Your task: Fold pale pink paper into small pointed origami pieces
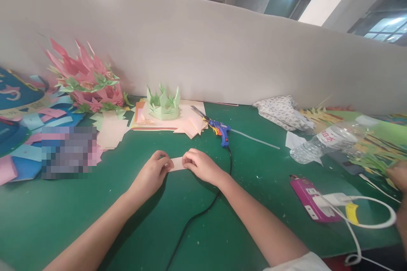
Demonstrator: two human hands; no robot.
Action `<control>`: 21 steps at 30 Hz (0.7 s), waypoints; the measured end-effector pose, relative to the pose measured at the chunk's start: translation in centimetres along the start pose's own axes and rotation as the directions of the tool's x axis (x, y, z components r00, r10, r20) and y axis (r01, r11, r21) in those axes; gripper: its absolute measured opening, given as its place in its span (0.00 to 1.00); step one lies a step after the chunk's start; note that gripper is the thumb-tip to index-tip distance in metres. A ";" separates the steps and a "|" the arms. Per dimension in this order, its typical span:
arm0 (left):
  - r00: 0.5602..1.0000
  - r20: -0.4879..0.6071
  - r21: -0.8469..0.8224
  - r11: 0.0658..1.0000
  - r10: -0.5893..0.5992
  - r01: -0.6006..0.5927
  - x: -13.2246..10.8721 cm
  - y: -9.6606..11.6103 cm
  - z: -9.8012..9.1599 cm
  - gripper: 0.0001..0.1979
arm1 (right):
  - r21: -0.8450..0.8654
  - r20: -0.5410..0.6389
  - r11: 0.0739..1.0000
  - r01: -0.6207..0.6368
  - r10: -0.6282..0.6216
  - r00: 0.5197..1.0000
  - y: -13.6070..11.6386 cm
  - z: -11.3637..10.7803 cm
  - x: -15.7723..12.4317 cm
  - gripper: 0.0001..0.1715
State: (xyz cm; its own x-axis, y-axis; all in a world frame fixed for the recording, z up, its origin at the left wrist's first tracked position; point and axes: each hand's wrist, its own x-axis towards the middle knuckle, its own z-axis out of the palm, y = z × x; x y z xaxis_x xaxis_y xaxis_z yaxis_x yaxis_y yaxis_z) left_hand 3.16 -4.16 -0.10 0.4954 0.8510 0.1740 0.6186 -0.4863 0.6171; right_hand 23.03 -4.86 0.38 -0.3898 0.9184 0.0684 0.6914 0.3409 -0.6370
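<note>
A small pale pink strip of paper [177,164] is stretched between my two hands, just over the green tabletop. My left hand [155,170] pinches its left end between thumb and fingers. At the right end, the curled fingers of my right hand [203,165] grip it too. Beyond my right hand lies a blue glue gun [225,135] with a long glue stick behind it and a black cord running under my right wrist. Scissors [199,113] rest against the gun. Behind my hands a light green paper crown [163,108] stands on stacked paper sheets [140,123].
Pink paper crowns [95,80] are stacked at back left, near blue decorated hats [19,93] and paper scraps. To the right are a plastic bottle [330,139], a magenta power strip [310,199] with white cables, and another person's hand [399,175]. A grey partition [222,51] borders the table.
</note>
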 end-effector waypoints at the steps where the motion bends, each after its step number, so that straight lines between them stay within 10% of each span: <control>1: 1.000 0.005 0.004 1.000 0.008 -0.008 0.0 0.0 -0.1 0.12 | 0.006 0.006 1.000 0.005 -0.005 1.000 0.1 -0.1 0.0 0.06; 21: 1.000 0.015 0.103 0.995 0.016 -0.017 -0.6 0.1 -0.9 0.15 | 0.003 -0.030 0.998 0.058 -0.058 0.998 0.3 0.2 -0.2 0.24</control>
State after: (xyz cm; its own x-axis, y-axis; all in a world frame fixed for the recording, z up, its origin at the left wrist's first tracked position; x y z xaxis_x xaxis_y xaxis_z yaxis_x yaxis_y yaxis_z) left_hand 2.38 -4.56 0.51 0.5142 0.8402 0.1721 0.6696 -0.5187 0.5316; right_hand 23.22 -5.00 0.01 -0.4110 0.9027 0.1278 0.6658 0.3929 -0.6343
